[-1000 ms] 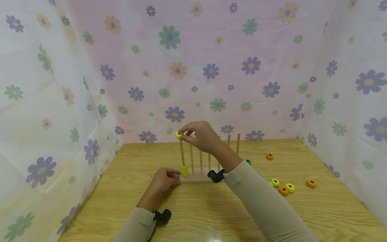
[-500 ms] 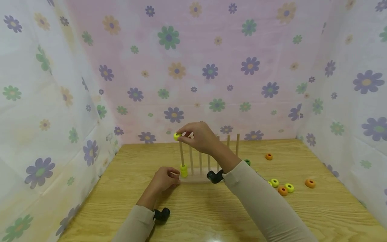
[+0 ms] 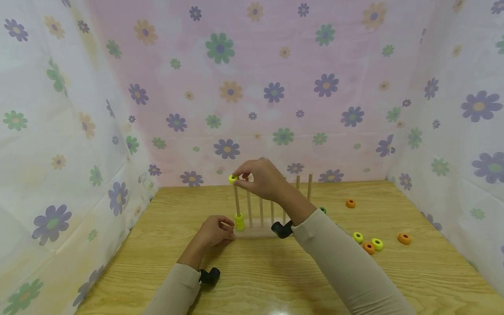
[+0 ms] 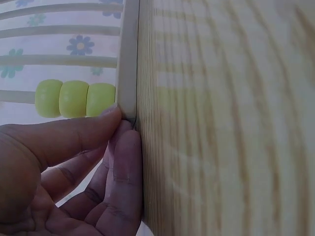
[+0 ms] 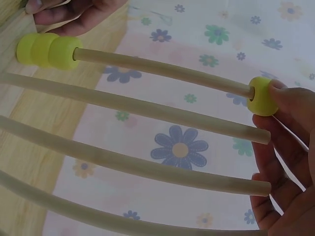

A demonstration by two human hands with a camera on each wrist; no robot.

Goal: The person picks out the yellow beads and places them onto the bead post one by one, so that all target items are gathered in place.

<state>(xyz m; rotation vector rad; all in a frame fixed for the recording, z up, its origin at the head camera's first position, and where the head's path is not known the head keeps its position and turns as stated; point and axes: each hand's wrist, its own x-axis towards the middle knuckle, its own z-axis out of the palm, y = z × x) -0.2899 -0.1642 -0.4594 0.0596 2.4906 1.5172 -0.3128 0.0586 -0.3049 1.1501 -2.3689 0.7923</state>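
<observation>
My right hand (image 3: pixel 261 178) pinches a yellow bead (image 5: pixel 263 96) between thumb and fingers at the top of the leftmost peg (image 5: pixel 162 72). In the right wrist view, the peg's tip sits in the bead's hole. Three more yellow beads (image 4: pixel 74 99) are stacked at the bottom of that same peg. They touch the wooden base (image 4: pixel 128 59) of the peg rack. With thumb and fingertips, my left hand (image 3: pixel 215 231) grips the base's left end; the left wrist view shows this up close. The other pegs (image 5: pixel 147 111) carry no visible beads, though my right arm partly covers them.
Loose beads lie right of the rack on the wooden table (image 3: pixel 252 275): orange beads (image 3: pixel 404 238), yellow beads (image 3: pixel 377 244) and a partly hidden green bead (image 3: pixel 323 210). Flower-patterned cloth (image 3: pixel 275 65) encloses the table at the back and both sides.
My right hand has shifted the pinched bead slightly left, then back right and a little lower, onto the peg's tip. My left hand has stayed at the base's end.
</observation>
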